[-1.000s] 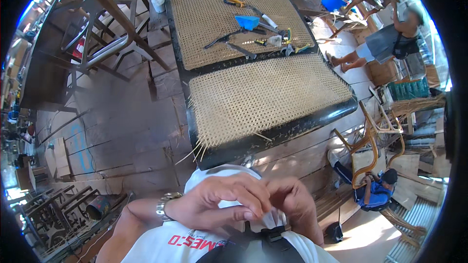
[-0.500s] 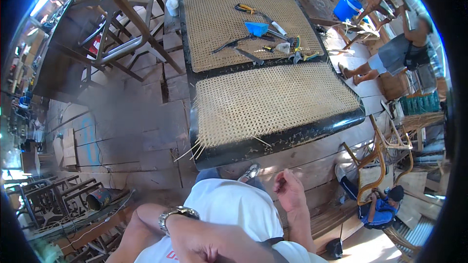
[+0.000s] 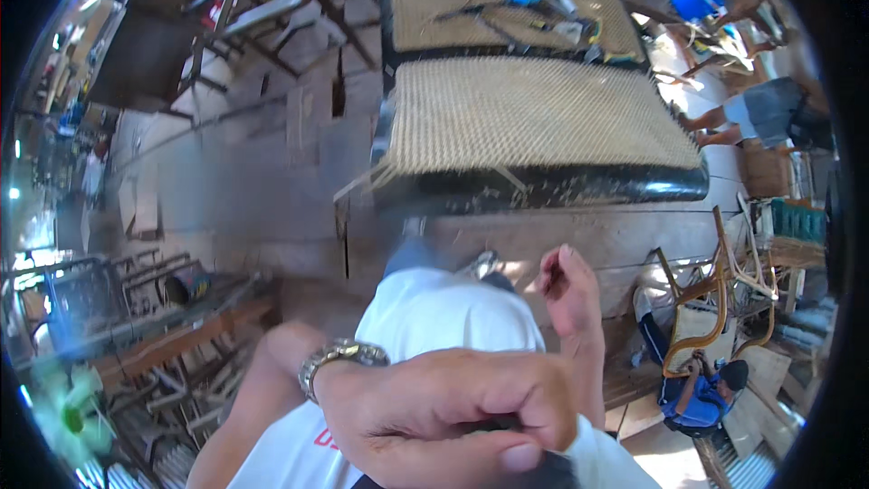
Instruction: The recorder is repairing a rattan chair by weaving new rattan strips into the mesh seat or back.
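The left hand (image 3: 453, 412), a metal-banded watch (image 3: 358, 353) at its wrist, is curled nearly closed before the chest, and I cannot tell whether it grips anything. Beyond it to the right, the right hand (image 3: 575, 303) is half open, visibly empty. Ahead of the 2 hands, well apart, a woven cane sheet (image 3: 543, 113) lies on the black-edged desk (image 3: 652, 185).

The hands (image 3: 444, 407), earlier together, are now apart.
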Demonstrator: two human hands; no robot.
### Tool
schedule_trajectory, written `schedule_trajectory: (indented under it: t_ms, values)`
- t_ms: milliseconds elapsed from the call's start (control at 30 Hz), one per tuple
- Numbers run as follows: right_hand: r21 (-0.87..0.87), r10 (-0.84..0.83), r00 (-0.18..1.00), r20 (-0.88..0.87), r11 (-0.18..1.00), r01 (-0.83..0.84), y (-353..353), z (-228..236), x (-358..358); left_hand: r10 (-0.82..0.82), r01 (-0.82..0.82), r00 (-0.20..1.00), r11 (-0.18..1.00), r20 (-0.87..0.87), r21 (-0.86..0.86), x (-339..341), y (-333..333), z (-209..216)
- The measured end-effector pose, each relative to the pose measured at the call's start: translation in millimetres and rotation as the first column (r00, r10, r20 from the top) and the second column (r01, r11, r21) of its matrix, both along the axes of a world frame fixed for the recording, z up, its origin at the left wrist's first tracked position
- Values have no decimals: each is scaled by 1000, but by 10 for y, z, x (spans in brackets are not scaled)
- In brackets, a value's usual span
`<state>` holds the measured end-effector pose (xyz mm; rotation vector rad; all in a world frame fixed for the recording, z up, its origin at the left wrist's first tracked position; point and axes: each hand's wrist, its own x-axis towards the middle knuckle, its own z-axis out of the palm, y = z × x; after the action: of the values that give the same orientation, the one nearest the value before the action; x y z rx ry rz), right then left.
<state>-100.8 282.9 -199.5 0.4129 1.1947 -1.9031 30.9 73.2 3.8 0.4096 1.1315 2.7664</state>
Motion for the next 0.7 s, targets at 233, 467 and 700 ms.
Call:
schedule_trajectory:
  t_ms: [233,467,700]
  values:
    - [-25,143,985,-100,989,-146,-151,164,32,25,-115,932,966,361,231,97,232,468]
    - [-53,218,956,-198,971,-233,-225,67,41,19,-34,999,951,50,308,91,336,129]
    - [586,570,146,-809,760,282,-656,-15,-193,343,-330,939,909,6,-255,48,-239,-231]
